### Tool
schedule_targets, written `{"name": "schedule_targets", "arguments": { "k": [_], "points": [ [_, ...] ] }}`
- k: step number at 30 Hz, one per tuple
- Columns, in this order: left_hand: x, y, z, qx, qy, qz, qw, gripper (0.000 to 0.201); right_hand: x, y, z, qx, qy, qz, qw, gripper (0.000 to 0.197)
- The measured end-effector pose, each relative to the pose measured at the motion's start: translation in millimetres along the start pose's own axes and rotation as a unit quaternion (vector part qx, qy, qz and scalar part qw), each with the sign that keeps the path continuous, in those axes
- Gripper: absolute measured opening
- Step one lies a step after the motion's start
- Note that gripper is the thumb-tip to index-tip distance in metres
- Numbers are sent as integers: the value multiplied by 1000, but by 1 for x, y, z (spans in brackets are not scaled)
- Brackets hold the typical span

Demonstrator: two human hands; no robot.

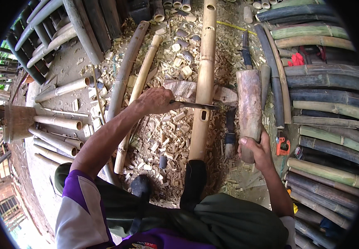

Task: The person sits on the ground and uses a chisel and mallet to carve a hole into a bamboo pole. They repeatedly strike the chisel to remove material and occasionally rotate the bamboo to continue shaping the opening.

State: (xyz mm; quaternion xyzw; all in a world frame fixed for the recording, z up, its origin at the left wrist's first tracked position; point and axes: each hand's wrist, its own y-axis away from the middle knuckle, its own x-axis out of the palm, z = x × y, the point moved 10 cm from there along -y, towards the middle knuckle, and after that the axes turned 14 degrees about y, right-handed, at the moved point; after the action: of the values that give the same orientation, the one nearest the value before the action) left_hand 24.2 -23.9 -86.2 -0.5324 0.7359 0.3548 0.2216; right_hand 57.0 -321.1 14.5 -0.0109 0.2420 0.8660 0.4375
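My left hand [156,101] is closed around a dark, narrow chisel [194,105], whose blade lies across a pale bamboo pole [205,76]. Just below the blade, an oblong slot [204,115] opens in the pole. To the right, my right hand [259,150] grips the lower, narrower end of a thick wooden mallet [249,93], held apart from the chisel. A rough wooden block [181,89] lies crosswise beneath the pole. The pole's near end meets my dark-clad leg [193,178].
Wood chips [169,137] cover the ground. Two bamboo lengths [146,68] lie left of the pole. Dark-handled tools [230,133] and an orange handle [283,146] lie to the right, before stacked bamboo [324,85]. More cut bamboo [59,121] sits at the left.
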Motion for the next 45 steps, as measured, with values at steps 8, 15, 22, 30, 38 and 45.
{"name": "schedule_targets", "arguments": {
  "k": [8, 15, 22, 30, 38, 45],
  "points": [
    [6, 5, 0, -71, -49, -10, 996, 54, 17, -50, 19, -180, 368, -57, 911, 63],
    [8, 7, 14, -88, -25, 19, 996, 66, 19, -91, 59, -1, 424, 92, 901, 65],
    [12, -3, 9, -110, -5, 55, 992, 70, 52, -98, 1, -3, 499, 142, 855, 64],
    [15, -1, 23, -121, -13, 78, 989, 76, 28, -105, 82, -96, 197, 27, 975, 60],
    [26, 15, 1, -117, -84, 78, 987, 56, 55, -98, 1, 39, 248, 216, 943, 77],
    [27, 71, -35, -20, -12, -99, 995, 32, 8, -79, -3, 37, -33, 43, 998, 73]
  ]
}}
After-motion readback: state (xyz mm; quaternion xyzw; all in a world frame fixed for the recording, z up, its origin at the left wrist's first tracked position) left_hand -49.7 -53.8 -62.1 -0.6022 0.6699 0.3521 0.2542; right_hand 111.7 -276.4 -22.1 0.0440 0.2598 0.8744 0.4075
